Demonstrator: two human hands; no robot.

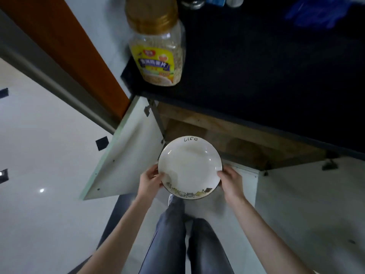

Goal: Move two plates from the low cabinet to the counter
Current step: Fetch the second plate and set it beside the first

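Observation:
A white plate [189, 167] with the word "Life" on its far rim and small drawings along its near rim is held level in front of the open low cabinet [227, 135]. My left hand [151, 179] grips its left edge. My right hand [230, 180] grips its right edge. The black counter [266, 66] lies above and beyond the plate. Under the plate's near rim peeks the edge of a second round thing [170, 198], which I cannot identify.
A clear jar of oats [158, 46] with a gold lid stands at the counter's left edge. A blue glove [320, 12] lies far right on the counter. Both cabinet doors [126, 155] stand open at either side. My legs are below.

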